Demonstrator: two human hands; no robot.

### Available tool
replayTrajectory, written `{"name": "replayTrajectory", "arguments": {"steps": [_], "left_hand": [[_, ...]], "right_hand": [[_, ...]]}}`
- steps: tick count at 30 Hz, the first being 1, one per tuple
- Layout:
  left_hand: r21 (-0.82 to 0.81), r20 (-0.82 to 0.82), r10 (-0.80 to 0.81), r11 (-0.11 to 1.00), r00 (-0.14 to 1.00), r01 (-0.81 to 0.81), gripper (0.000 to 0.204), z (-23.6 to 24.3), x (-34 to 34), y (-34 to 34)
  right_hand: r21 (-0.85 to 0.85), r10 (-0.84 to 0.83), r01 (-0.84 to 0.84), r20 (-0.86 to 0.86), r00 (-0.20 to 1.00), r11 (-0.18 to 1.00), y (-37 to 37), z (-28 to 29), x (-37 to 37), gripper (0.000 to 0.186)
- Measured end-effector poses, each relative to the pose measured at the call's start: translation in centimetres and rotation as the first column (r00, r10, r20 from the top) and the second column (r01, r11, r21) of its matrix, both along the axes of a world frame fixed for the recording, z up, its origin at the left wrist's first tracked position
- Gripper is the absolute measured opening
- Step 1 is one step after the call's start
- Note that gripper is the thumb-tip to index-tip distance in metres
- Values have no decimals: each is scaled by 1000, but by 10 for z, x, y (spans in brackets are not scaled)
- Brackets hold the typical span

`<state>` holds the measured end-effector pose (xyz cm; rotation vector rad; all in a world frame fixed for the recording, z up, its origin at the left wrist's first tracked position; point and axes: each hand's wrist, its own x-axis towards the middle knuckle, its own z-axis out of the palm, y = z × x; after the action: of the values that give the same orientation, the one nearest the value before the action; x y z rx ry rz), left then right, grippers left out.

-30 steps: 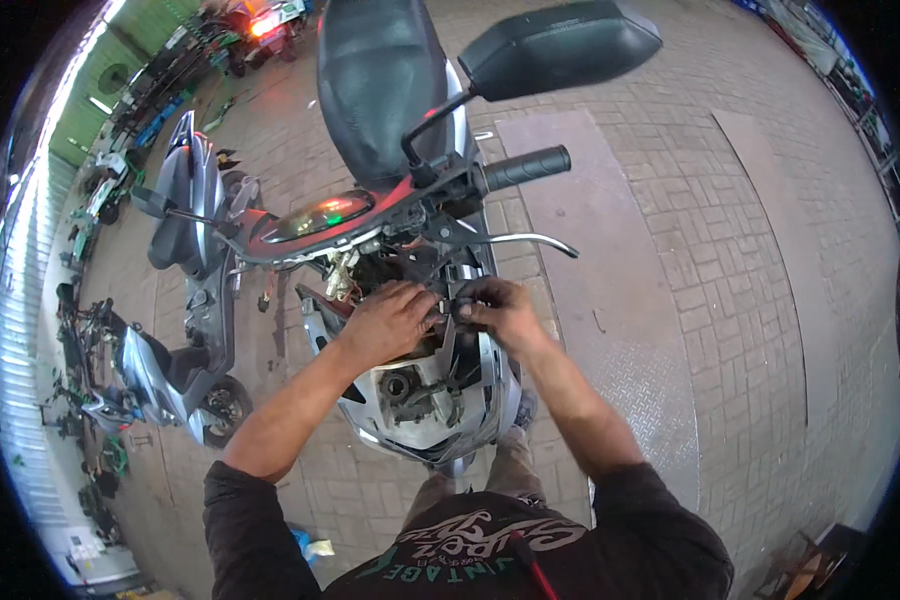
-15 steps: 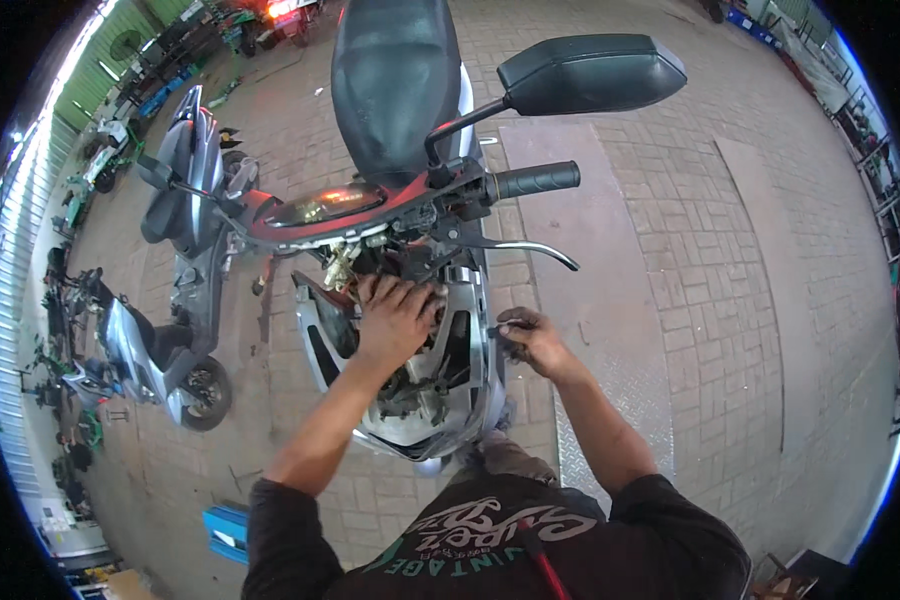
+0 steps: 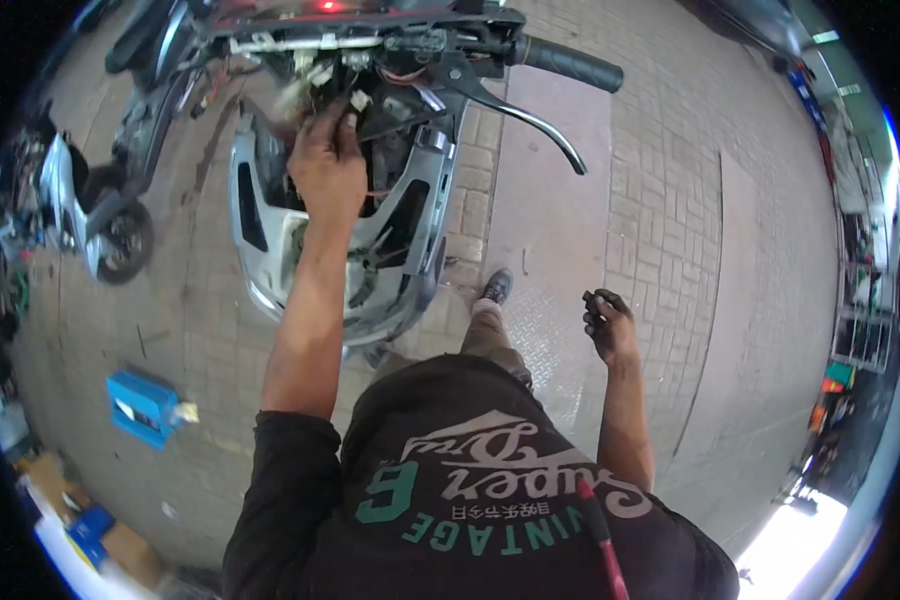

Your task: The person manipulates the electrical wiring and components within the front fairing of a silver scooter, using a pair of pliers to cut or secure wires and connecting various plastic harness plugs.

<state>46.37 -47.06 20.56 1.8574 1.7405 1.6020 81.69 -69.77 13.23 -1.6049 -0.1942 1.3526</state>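
Observation:
A scooter's opened front end, with a silver-grey front panel (image 3: 270, 240), stands before me. My left hand (image 3: 327, 175) reaches in beneath the handlebar, its fingers bent down among wires. A white connector (image 3: 360, 100) sits beside its fingertips; what they grip, if anything, is hidden. Out to the right, over the floor, my right hand (image 3: 613, 328) is closed on a small black object (image 3: 592, 305) whose kind I cannot make out. Above the panel runs the handlebar with a black grip (image 3: 575, 65) and a silver-edged brake lever (image 3: 520, 120).
Metal plates (image 3: 550, 180) lie on the brick-paved floor to the right. Another scooter (image 3: 80, 210) stands at the left. A blue box (image 3: 142, 408) rests on the floor at lower left, with cardboard boxes (image 3: 130, 550) behind it. Shelving (image 3: 863, 335) lines the right side.
My right hand has moved away from the scooter's side, out to the right. My left hand stays in the front end. The view has shifted, with the scooter now higher in the picture.

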Motion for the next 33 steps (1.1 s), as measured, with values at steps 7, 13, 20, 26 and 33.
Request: {"name": "replayTrajectory", "arguments": {"steps": [7,13,20,26,33], "left_hand": [[158,-188,377,923,907,-351,19,-20,41,-3],[73,132,583,801,802,-594,17,-45,79,13],[194,77,463,862,883,-469,16,-41,84,42],[-133,691,185,983,699,-129,16,7,89,32],[113,660,47,980,750,-161,12,-41,78,72]], "right_hand": [[-144,275,-249,215,937,958,81,35,116,25],[-181,433,-394,326,840,901,150,71,169,27],[-170,582,-567,400,708,806,205,77,161,25],[17,532,-653,566,630,757,288,137,131,21],[125,583,-773,585,564,622,345,150,69,24]]}}
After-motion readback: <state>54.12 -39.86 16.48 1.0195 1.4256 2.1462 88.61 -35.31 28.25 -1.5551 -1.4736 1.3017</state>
